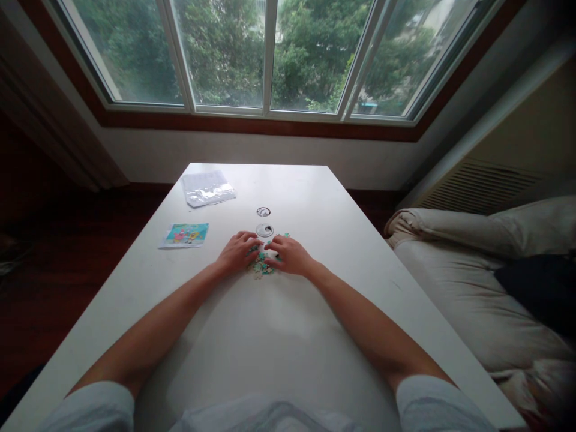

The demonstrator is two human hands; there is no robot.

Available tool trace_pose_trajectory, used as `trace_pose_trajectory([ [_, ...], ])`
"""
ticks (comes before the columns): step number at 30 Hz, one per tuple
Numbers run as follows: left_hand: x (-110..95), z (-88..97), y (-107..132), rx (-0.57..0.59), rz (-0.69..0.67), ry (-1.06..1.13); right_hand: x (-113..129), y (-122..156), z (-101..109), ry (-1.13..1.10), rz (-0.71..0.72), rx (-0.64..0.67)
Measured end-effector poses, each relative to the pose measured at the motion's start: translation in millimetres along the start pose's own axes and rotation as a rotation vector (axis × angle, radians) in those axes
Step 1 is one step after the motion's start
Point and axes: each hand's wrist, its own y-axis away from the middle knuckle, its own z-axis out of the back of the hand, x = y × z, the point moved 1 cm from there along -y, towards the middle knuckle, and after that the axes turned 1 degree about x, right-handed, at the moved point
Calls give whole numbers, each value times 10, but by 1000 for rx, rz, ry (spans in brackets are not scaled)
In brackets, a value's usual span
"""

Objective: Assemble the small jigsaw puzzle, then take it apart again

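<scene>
A small heap of jigsaw puzzle pieces (263, 265), teal, green and pale tan, lies on the white table. My left hand (237, 253) rests at the heap's left side, with its bent fingers apart and the fingertips over the pieces. From the other side, my right hand (291, 255) reaches over the heap with its fingers spread. Some pieces are hidden under both hands. Just beyond them, a round silvery disc-like object (264, 230) lies flat, and a second round one (263, 212) sits a little farther off; their kind is unclear.
A colourful picture sheet (185, 235) with cartoon figures lies to the left. Behind it is a clear plastic bag (207, 188). The white table (279, 336) narrows toward the window (267, 111). A pale sofa (468, 288) stands on the right.
</scene>
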Motion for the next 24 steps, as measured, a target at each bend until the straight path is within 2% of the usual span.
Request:
trace_pose_trajectory([
  [5,-16,87,125,22,1,-9,153,-25,-84,70,-12,52],
  [10,-59,152,386,75,-31,13,158,-46,-192,119,-11,48],
  [14,-55,130,524,111,-16,6,143,-28,-250,104,-20,7],
  [18,-101,60,572,147,-17,-19,125,25,-246,56,-39,-23],
  [24,-227,35,568,242,-88,-33,49,107,-156,9,-121,-41],
])
